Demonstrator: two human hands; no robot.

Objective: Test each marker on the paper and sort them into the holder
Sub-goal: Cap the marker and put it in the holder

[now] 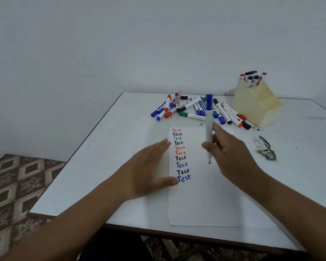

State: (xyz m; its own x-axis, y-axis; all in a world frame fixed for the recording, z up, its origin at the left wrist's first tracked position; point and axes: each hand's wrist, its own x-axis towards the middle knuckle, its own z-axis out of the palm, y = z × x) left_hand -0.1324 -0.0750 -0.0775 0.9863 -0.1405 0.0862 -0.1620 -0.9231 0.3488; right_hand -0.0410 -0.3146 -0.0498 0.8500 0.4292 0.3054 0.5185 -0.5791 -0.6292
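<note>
A: Nearest zone?

B: Two bare forearms entering from the bottom edge, over a white table (pixel 105 147). Dark table border along the near side; patterned carpet (pixel 11 185) to the left, below table level.

A: Left hand (pixel 149 166)?

B: Fingers straight and together, thumb spread apart, palm down. Laid flat on the table at the left edge of the paper (pixel 201 200), fingertips and thumb tip touching that edge. Nothing held.

A: Paper?

B: White sheet, long side running away from the person, lying between the two hands. Column of ten handwritten "Test" words along its left side, in red, black and blue; lowest one blue, just beside the left thumb tip.

A: Right hand (pixel 231 153)?

B: Raised above the right part of the paper, pinching a blue marker (pixel 209 129) between thumb and fingers. Exact finger placement blurred, cannot tell more.

A: Marker attitude?

B: Near upright, uncapped tip down and clear of the paper, blue cap seated on the upper end. To the right of the word column, well apart from the left hand.

A: Further back?

B: Loose marker pile (pixel 194 110) on the table beyond the paper: blue, red, black, green caps. Smudged crumpled scrap (pixel 265 149) right of the right hand.

A: Farthest?

B: Cream holder (pixel 256 104) at the right rear, just beside the pile, with several capped markers standing in its tall rear compartment. Plain wall (pixel 120 44) behind.
</note>
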